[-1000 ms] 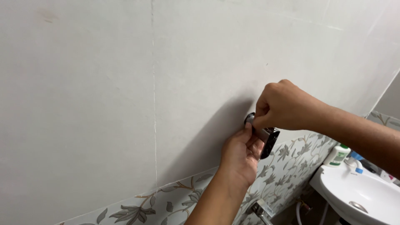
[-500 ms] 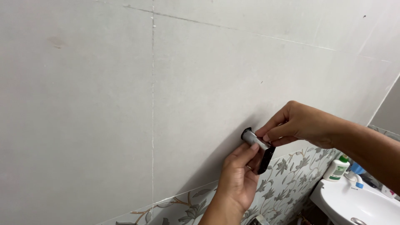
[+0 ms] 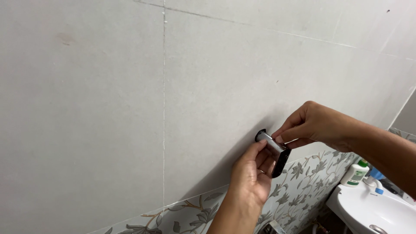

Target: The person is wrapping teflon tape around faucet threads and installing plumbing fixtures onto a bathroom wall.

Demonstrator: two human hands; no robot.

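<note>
Two bare hands are up at a big pale grey tiled wall (image 3: 108, 108), and both hold one small shiny metal fitting (image 3: 272, 147) that sticks out from it. The fitting has a round dark base pressed flat on the wall, a short silver bar coming out from it, and a flat black piece at the outer end that hangs down. It sits low on the plain tile, just above the row of flower tiles (image 3: 299, 190) with grey and brown leaves. The left hand (image 3: 252, 178) comes up from below with the palm turned to the wall; its thumb tip touches the silver bar and its fingers curl loosely under the black piece, so it is half closed around the fitting. The right hand (image 3: 314, 125) reaches in from the right side, above the fitting; its thumb and first finger pinch the top of the bar close to the black end, and its other fingers are folded in. The two hands are very near each other at the bar. Down in the right corner is a white sink (image 3: 372, 210), and on its rim stands a white bottle (image 3: 355, 173) with a green cap, well apart from the hands
</note>
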